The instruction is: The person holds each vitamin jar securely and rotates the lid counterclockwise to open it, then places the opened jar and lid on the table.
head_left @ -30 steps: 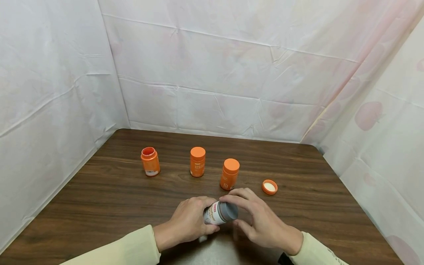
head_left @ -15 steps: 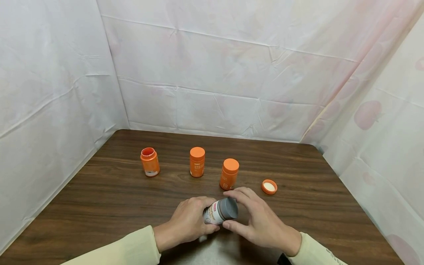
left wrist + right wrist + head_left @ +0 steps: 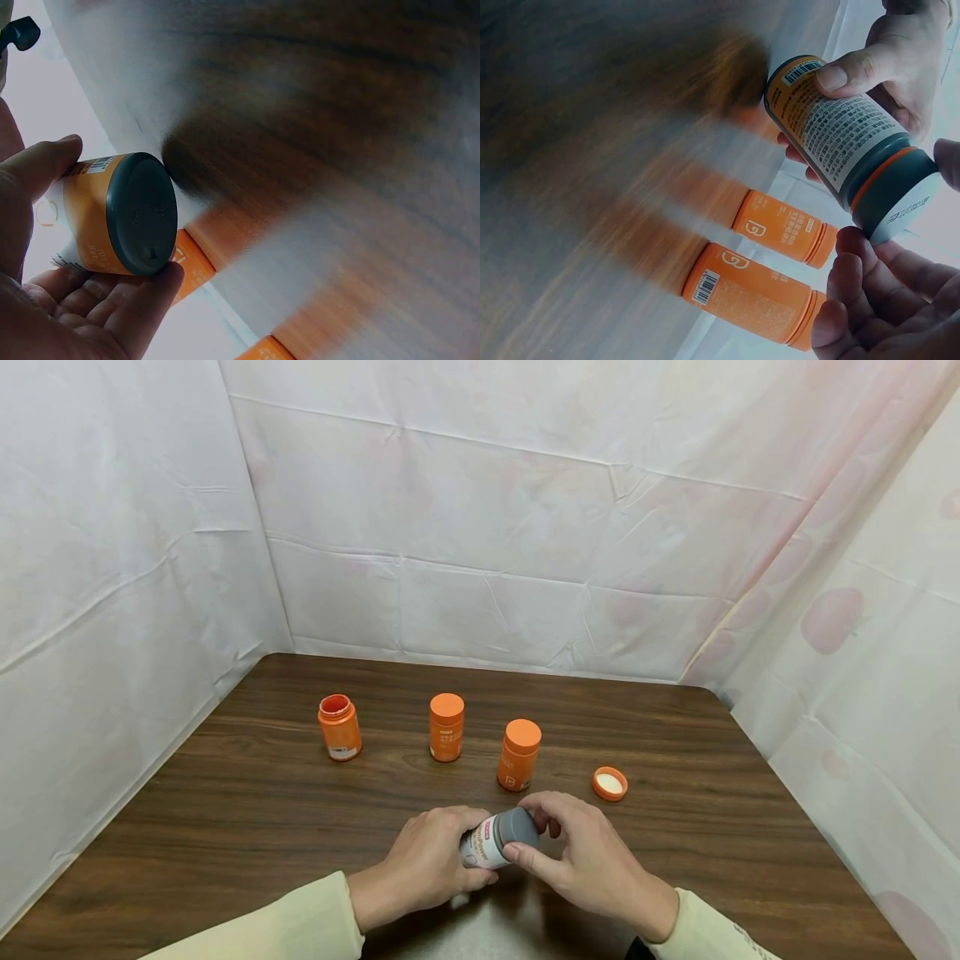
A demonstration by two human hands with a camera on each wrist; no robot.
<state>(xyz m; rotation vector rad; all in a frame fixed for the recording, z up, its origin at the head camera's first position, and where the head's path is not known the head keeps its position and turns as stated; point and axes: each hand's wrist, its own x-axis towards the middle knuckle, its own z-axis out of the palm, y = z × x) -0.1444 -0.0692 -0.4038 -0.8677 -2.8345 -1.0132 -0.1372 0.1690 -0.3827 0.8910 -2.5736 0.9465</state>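
My left hand [image 3: 423, 860] grips a grey pill bottle [image 3: 482, 846] with a white and orange label, tilted above the near part of the table. The left wrist view shows the thumb on one side of the bottle [image 3: 94, 214], the fingers beneath, and its dark base facing outward. My right hand [image 3: 588, 860] holds the grey cap [image 3: 519, 827] between thumb and fingertips. In the right wrist view the cap [image 3: 896, 195] sits on the bottle's neck, with an orange ring below it.
Across the brown wooden table [image 3: 225, 810] stand an uncapped orange bottle [image 3: 341, 732] and two capped orange bottles, one in the middle [image 3: 447, 731] and one nearer [image 3: 519, 758]. An orange lid [image 3: 611, 783] lies inside up at the right. White sheeting [image 3: 480, 527] encloses the table.
My right hand's fingers loosened from the cap, spread apart half a second ago, and now close round it again with the thumb shifted. The left hand and bottle stay nearly still.
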